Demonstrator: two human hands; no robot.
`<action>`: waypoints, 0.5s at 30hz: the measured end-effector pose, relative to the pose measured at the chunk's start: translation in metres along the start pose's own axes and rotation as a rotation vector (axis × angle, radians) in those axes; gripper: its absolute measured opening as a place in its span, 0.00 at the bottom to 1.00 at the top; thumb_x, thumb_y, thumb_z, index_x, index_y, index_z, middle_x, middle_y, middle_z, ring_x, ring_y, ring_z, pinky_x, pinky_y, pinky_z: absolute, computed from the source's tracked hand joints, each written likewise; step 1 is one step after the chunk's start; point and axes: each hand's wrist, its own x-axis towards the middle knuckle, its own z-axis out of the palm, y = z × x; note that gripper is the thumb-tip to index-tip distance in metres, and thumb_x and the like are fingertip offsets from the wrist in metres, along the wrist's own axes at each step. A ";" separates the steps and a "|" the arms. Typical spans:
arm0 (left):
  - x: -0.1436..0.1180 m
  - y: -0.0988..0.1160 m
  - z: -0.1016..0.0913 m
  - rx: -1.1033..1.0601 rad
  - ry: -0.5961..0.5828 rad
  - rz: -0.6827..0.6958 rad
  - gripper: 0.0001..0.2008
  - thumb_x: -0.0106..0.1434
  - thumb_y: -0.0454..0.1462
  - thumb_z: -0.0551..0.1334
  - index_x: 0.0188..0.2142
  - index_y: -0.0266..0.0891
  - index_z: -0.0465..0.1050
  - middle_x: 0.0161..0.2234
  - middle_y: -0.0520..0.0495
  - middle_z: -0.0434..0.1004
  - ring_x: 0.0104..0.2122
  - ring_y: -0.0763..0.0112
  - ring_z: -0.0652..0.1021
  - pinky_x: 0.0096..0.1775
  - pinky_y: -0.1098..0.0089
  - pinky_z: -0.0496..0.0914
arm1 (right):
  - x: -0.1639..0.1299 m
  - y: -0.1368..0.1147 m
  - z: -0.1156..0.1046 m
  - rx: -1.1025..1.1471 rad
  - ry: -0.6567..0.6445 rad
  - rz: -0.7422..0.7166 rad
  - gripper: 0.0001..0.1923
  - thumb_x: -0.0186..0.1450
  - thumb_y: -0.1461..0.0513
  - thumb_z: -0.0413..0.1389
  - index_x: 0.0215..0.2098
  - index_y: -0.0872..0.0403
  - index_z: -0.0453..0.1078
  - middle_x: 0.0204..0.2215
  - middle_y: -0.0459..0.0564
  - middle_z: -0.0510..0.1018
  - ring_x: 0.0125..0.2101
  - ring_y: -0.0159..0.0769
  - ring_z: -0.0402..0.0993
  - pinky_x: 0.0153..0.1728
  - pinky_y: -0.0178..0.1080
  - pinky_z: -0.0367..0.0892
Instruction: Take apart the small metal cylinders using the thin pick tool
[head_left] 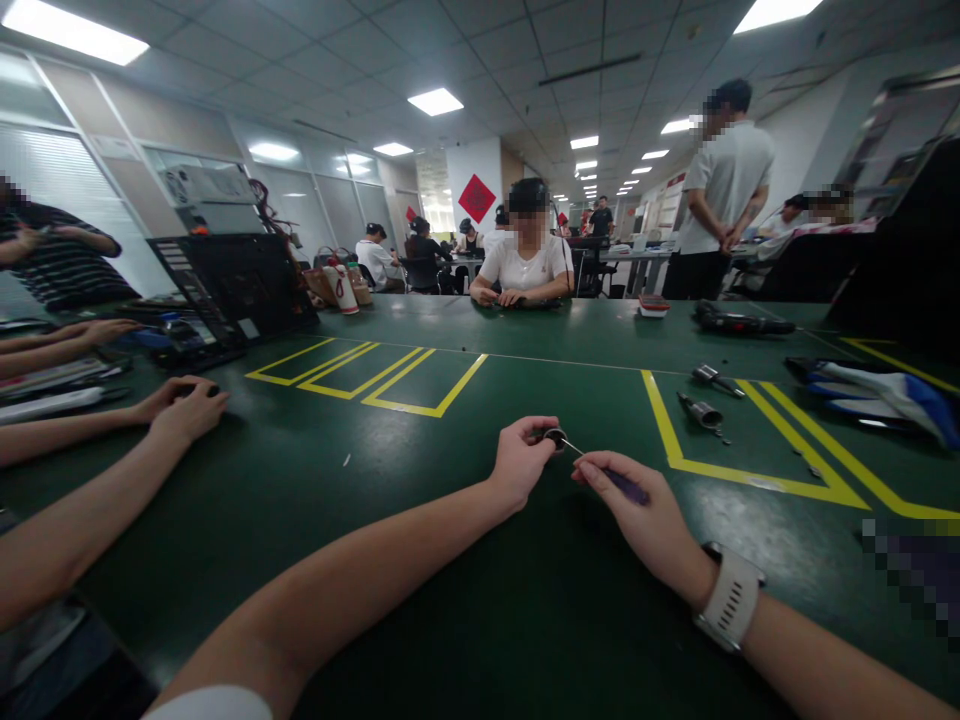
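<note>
My left hand (523,462) grips a small round metal part (556,437) between thumb and fingers, its hollow end turned toward my right hand. In my right hand (637,515), closed fingers hold a slim screwdriver (628,487) with a dark purple handle. The screwdriver's thin shaft points up and left, and its tip is at the opening of the metal part; I cannot tell whether it touches the inside. Both hands are over the green table (420,480). To the right, within yellow tape, lie a cup-shaped metal part with a shaft (701,410) and a similar one (718,380).
Small dark pieces (814,471) lie by the metal parts. Blue-and-white gloves (885,390) and a dark power tool (739,320) are at the right. Yellow tape outlines (405,408) mark the table. At left, a co-worker's hands (184,408) hold something dark. Another person (527,265) sits opposite.
</note>
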 end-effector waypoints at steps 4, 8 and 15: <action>-0.001 0.002 0.003 -0.019 0.030 0.001 0.14 0.48 0.23 0.62 0.35 0.33 0.75 0.33 0.47 0.76 0.32 0.72 0.77 0.40 0.64 0.74 | -0.001 0.000 0.003 -0.180 -0.011 -0.185 0.09 0.65 0.60 0.50 0.34 0.54 0.71 0.32 0.50 0.77 0.34 0.38 0.73 0.36 0.41 0.68; -0.004 0.008 0.006 -0.044 0.032 -0.011 0.13 0.48 0.23 0.62 0.34 0.33 0.75 0.31 0.47 0.76 0.31 0.72 0.77 0.39 0.65 0.74 | -0.004 0.001 0.006 -0.334 -0.054 -0.270 0.08 0.65 0.64 0.49 0.35 0.53 0.70 0.32 0.50 0.75 0.34 0.38 0.72 0.36 0.42 0.67; -0.005 0.009 0.006 -0.013 0.020 -0.018 0.10 0.51 0.24 0.62 0.33 0.32 0.75 0.30 0.47 0.77 0.30 0.72 0.78 0.38 0.65 0.75 | -0.008 -0.004 0.008 -0.552 -0.139 -0.316 0.09 0.64 0.68 0.47 0.36 0.55 0.69 0.33 0.53 0.74 0.34 0.39 0.70 0.35 0.44 0.67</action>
